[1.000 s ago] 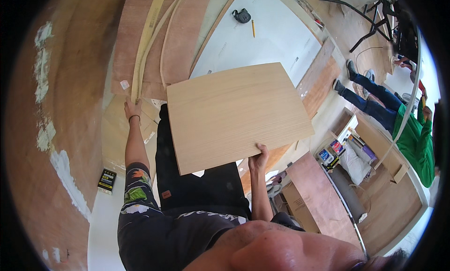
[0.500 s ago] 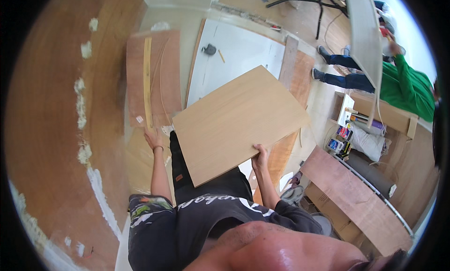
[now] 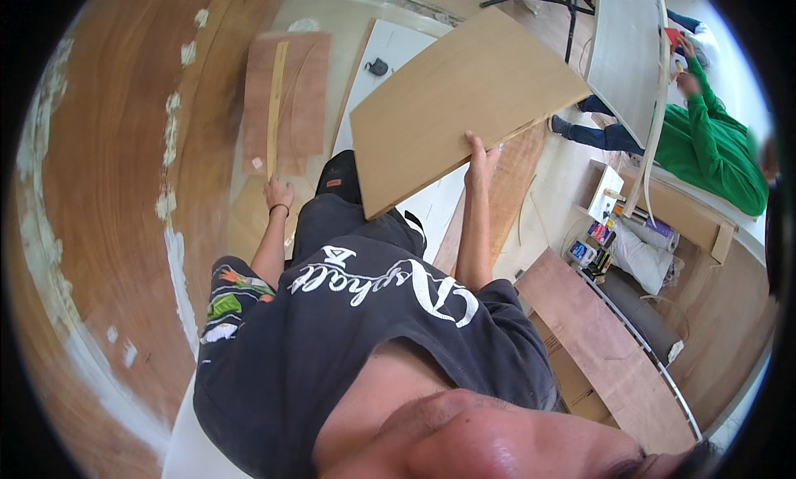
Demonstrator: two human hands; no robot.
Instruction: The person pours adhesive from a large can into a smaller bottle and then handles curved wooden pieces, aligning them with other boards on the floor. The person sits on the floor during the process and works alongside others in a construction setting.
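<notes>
Tan board held over white sheet, hiding much of it; right hand grasping board's near edge, fingers partly hidden. Left of sheet, left hand at end of yellow strip, can't tell if gripping.

To the right of the right hand I see a person in green, a white sack, a grey roll.

Strip over plywood sheet, left of panel
</notes>
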